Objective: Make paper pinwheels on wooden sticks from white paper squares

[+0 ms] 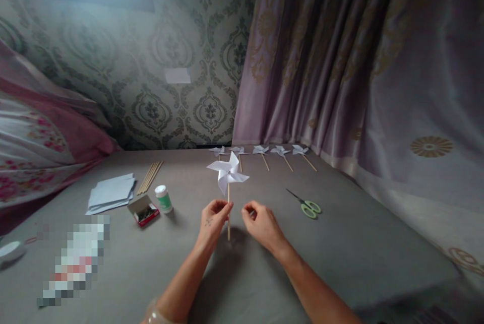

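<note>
A white paper pinwheel (pixel 231 175) stands upright on a thin wooden stick, a small pin at its centre. My left hand (pixel 214 219) pinches the stick between thumb and fingers, below the paper blades. The stick's lower end hangs down past the hand. To the right, my right hand (pixel 261 223) is closed with its fingers curled toward the thumb, apart from the stick, and nothing shows in it. Green-handled scissors (pixel 310 208) lie to the right of that hand, blades pointing up and left.
Several finished pinwheels (pixel 280 151) lie along the table's far edge. On the left are stacked paper sheets (pixel 112 191), wooden sticks (pixel 150 177), a white-and-green bottle (pixel 163 199) and an open red box (pixel 146 216). A pixelated item (pixel 77 258) and a white round object (pixel 12 251) lie nearer.
</note>
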### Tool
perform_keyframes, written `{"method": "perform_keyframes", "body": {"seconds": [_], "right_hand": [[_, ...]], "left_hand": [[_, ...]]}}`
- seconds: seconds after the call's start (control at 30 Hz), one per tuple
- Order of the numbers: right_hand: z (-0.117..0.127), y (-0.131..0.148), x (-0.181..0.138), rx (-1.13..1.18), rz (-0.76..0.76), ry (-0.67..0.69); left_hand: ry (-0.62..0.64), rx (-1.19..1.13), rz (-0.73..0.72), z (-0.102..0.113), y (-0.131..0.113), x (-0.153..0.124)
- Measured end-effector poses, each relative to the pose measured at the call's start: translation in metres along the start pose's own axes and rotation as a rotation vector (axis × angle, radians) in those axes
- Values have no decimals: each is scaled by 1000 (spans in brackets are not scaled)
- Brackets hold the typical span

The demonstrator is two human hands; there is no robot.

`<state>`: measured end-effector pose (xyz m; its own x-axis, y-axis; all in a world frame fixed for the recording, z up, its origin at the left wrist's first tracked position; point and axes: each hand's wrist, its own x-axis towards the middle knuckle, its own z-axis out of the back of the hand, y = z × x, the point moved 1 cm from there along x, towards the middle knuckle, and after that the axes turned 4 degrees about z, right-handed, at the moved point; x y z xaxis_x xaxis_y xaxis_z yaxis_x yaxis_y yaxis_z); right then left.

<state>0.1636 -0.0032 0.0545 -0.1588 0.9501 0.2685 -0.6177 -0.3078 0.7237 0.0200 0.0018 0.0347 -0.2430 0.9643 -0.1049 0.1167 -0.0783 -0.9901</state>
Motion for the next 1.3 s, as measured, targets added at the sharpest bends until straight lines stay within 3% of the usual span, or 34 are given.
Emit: {"method": "perform_keyframes", "body": {"seconds": [0.1,0.2,0.37,0.67,0.87,0.93,1.07,1.2,1.3], "right_hand": [[32,13,22,-149,223,-218],[57,23,44,-330,360,-252],[61,20,51,-466,347,-220],[54,22,44,-477,300,-204],[47,32,29,-324,332,54],[49,34,31,-283,350,33],[60,31,44,-423,279,-154],[62,23,45,-588,202,-92],[54,19,37,-568,198,-25]], "left_hand": [[43,31,-11,-4,-2,-3],[92,31,-16,-7,-3,-7],[97,11,-11,-9,-4,-8],[98,-12,0,-7,0,-6],[78,-35,13,-6,-2,-6],[77,-39,16,-7,-2,-7],[84,-10,28,-7,-3,-8],[91,-1,30,-7,-3,-7],[86,1,29,-6,-1,-6]]}}
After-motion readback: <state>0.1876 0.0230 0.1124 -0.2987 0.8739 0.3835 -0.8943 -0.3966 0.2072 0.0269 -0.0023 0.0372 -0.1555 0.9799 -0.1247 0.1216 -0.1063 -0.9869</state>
